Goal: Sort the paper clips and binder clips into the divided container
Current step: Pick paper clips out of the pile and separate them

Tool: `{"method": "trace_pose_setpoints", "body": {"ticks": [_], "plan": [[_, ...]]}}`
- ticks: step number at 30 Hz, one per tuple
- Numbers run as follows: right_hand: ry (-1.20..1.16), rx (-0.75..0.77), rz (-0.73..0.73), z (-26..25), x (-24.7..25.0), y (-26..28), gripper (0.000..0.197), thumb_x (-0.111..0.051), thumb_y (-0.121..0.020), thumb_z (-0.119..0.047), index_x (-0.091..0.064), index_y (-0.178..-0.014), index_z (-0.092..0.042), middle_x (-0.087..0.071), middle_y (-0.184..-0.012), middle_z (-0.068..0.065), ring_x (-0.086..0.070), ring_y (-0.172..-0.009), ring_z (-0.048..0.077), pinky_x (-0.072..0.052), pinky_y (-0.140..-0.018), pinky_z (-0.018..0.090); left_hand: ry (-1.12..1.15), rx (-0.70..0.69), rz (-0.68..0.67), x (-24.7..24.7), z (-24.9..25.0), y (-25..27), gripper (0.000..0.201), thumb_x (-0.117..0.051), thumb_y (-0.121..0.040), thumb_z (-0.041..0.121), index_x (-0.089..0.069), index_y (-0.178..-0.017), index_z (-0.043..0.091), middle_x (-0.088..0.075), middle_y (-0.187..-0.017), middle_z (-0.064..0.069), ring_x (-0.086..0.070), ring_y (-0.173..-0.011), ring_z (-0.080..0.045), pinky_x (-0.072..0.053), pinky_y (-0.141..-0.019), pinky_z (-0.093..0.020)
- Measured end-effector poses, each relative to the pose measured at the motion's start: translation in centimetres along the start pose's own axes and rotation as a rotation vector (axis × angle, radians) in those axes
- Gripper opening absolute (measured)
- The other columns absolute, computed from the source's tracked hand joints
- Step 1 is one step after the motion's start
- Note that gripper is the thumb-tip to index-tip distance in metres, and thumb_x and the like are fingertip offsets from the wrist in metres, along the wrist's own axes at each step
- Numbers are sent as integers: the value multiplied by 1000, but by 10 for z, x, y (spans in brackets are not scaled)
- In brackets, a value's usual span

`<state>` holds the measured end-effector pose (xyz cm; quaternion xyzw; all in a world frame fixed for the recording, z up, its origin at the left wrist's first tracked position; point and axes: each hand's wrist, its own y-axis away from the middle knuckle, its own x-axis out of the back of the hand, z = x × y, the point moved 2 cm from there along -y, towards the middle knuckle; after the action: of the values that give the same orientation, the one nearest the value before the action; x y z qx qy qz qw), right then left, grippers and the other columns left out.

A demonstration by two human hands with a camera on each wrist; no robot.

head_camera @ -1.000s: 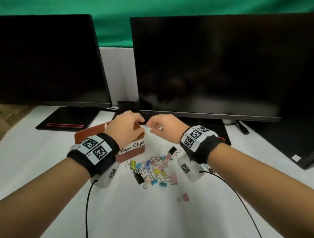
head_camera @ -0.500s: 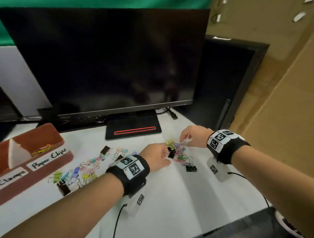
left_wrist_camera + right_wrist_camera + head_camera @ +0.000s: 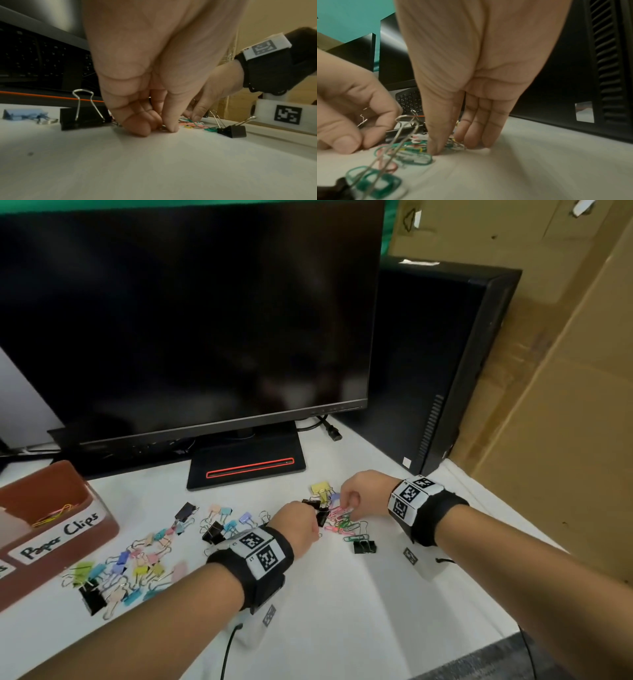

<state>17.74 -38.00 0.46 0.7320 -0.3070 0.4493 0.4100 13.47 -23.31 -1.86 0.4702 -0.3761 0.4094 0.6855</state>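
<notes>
A brown divided container [image 3: 102, 525] labelled "Paper Clips" stands at the left with a few coloured paper clips [image 3: 56, 513] in that compartment. A pile of coloured paper clips [image 3: 342, 523] lies right of centre. My left hand [image 3: 301, 520] is down at the pile's left edge, and its thumb and forefinger [image 3: 163, 129] pinch a small metal clip against the table. My right hand [image 3: 349, 503] is on the pile's far side. Its thumb and fingertips [image 3: 452, 147] close on paper clips there. Pastel and black binder clips [image 3: 137, 570] lie scattered near the container.
A large monitor [image 3: 191, 320] with its stand [image 3: 246, 467] fills the back, and a black computer tower [image 3: 438, 364] stands to the right. Cardboard boxes [image 3: 565, 405] rise beyond the tower. A black binder clip [image 3: 364, 546] lies near the pile, a yellow one [image 3: 320, 487] behind it.
Both hands have left the container's paper clip compartment and moved right, down onto the paper clip pile. The head view has swung right with them.
</notes>
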Motion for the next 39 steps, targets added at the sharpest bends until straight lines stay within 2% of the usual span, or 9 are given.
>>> {"method": "trace_pose_setpoints", "body": {"ticks": [6, 10, 13, 17, 21, 30, 33, 36, 39], "plan": [[-14, -12, 52, 6, -2, -1, 20, -73, -76, -19, -73, -94, -10, -50, -78, -9, -51, -81, 12, -37, -64, 18, 79, -123, 8, -2, 1, 13, 8, -52, -91, 11, -60, -94, 13, -65, -97, -10, -61, -97, -25, -46, -81, -27], [-14, -13, 66, 10, -1, -1, 16, -72, -76, -17, -73, -91, -11, -62, -83, -2, -52, -78, 10, -38, -60, 15, 179, -245, 76, -9, 11, 15, 29, -56, -90, 14, -54, -118, 20, -59, -96, -2, -51, -83, -13, -36, -74, -20], [-22, -16, 60, 10, 2, -1, 16, -73, -75, -14, -72, -90, -10, -69, -90, 2, -54, -79, 11, -44, -67, 19, 106, -268, 81, -11, 22, 6, 37, -55, -91, 14, -54, -127, 20, -61, -111, -8, -55, -96, -19, -34, -78, -21], [19, -20, 81, 8, 2, -3, 23, -69, -77, -11, -65, -99, -8, -62, -91, 1, -56, -86, 19, -40, -65, 18, 67, -250, 117, -10, 25, -4, 26, -57, -90, 18, -63, -115, 12, -58, -114, -11, -56, -106, -25, -40, -89, -26], [109, -22, 44, 6, 2, -7, 26, -66, -81, -16, -66, -106, -12, -65, -111, 8, -61, -104, 26, -41, -77, 22, 56, -247, 165, -7, 20, -5, 17, -58, -89, 18, -69, -100, 10, -53, -111, -9, -54, -104, -24, -42, -92, -28], [135, -44, -5, 3, 6, -9, 26, -69, -81, -19, -68, -106, -12, -63, -102, 7, -58, -97, 24, -38, -73, 23, 23, -229, 81, -1, 5, 3, 9, -51, -91, 11, -60, -90, 11, -48, -92, -2, -51, -87, -21, -44, -86, -32], [95, -43, 54, 1, 13, -3, 25, -67, -83, -20, -68, -107, -14, -64, -110, 5, -59, -102, 23, -38, -75, 22, 156, -225, 178, 7, -6, 14, 8, -56, -89, 12, -64, -90, 10, -55, -87, 1, -59, -85, -20, -46, -75, -24], [71, -19, 129, -12, 29, 1, 23, -65, -85, -22, -68, -107, -15, -64, -109, 3, -58, -100, 19, -38, -75, 20, 306, -189, 271, 29, -27, 35, 7, -62, -88, 18, -62, -81, 18, -57, -76, 10, -56, -72, -4, -40, -62, -8], [48, 44, 169, -43, 49, -2, 22, -66, -85, -22, -67, -106, -15, -62, -101, 1, -57, -94, 18, -40, -70, 18, 383, -111, 368, 63, -59, 64, 9, -61, -88, 19, -61, -80, 20, -60, -76, 13, -56, -70, 1, -40, -60, -7]]}}
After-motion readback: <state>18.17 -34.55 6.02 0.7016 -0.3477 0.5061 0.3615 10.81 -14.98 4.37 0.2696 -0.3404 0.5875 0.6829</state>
